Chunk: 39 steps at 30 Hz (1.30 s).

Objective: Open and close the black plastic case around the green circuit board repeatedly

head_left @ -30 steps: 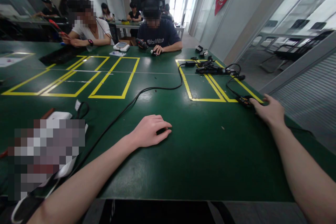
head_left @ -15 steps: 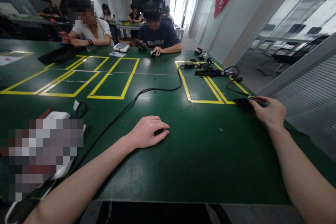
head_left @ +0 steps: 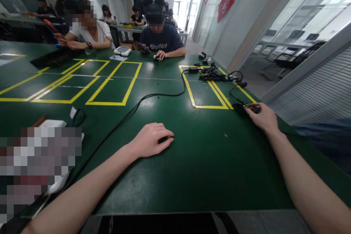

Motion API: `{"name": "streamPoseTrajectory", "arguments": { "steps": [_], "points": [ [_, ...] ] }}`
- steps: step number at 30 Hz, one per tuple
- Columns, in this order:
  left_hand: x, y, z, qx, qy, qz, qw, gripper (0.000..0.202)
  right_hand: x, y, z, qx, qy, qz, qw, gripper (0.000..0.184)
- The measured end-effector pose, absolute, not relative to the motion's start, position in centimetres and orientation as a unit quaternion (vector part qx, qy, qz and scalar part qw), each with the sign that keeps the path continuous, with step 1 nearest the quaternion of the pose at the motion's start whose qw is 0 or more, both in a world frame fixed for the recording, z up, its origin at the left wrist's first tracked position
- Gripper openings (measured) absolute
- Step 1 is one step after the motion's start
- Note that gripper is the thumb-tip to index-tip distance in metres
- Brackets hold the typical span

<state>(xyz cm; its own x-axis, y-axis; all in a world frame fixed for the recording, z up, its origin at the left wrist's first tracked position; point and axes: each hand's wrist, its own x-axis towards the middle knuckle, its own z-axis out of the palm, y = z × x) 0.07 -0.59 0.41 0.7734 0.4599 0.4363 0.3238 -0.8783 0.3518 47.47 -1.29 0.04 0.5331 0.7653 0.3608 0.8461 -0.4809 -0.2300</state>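
Note:
My left hand (head_left: 152, 139) rests on the green table (head_left: 192, 175), its fingers loosely bent and a gap showing between thumb and forefinger. Nothing is visible in it. Farther right, near the table's right edge, my right hand (head_left: 264, 117) closes its fingertips on a small dark bundle with coloured wires (head_left: 252, 107); the hand hides part of it. A black, soft-looking piece (head_left: 239, 109) lies against the bundle's left side. From there a thin black cord (head_left: 233, 93) runs back towards a heap of black cables (head_left: 214, 76).
Yellow tape (head_left: 105, 103) marks rectangles on the table. A long black cable (head_left: 142, 98) crosses it diagonally. At left lies a blurred-out item (head_left: 41, 157). Two people sit across, one in a dark shirt (head_left: 161, 40), one in white (head_left: 102, 36). Dark blue cloth (head_left: 326, 137) shows at right.
The view has turned slightly to the right. My right hand and the wire bundle appear farther left, and dark blue cloth has come into view at right. My left hand stays in place.

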Motion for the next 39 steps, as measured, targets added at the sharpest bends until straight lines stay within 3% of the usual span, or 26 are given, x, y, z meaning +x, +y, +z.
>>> {"name": "streamPoseTrajectory", "arguments": {
  "steps": [5,13,17,24,33,36,39],
  "points": [
    [0.1,-0.7,0.6,0.933,0.207,0.264,0.13,0.023,43.3,-0.4,-0.4,-0.836,-0.509,-0.067,0.195,0.034],
    [0.2,-0.4,0.5,0.93,0.214,0.266,0.138,0.025,33.7,-0.1,-1.4,-0.654,-0.707,-0.044,0.265,0.03],
    [0.3,-0.4,0.7,0.924,0.213,0.291,0.129,0.023,28.3,-2.3,-1.2,-0.536,-0.792,0.025,0.292,0.027],
    [0.1,-0.6,1.2,0.936,0.203,0.25,0.144,0.035,22.5,-5.7,-0.8,-0.362,-0.893,0.101,0.249,0.028],
    [-0.2,-0.2,1.0,0.944,0.23,0.2,0.126,0.061,23.1,-5.2,-1.2,-0.382,-0.868,0.112,0.296,0.032],
    [-0.2,-0.1,1.0,0.94,0.255,0.195,0.114,0.062,23.3,-5.1,-0.4,-0.394,-0.86,0.102,0.308,0.033],
    [-0.3,0.0,0.9,0.936,0.268,0.197,0.115,0.049,24.0,-4.9,0.5,-0.408,-0.852,0.098,0.312,0.027]
  ]
}}
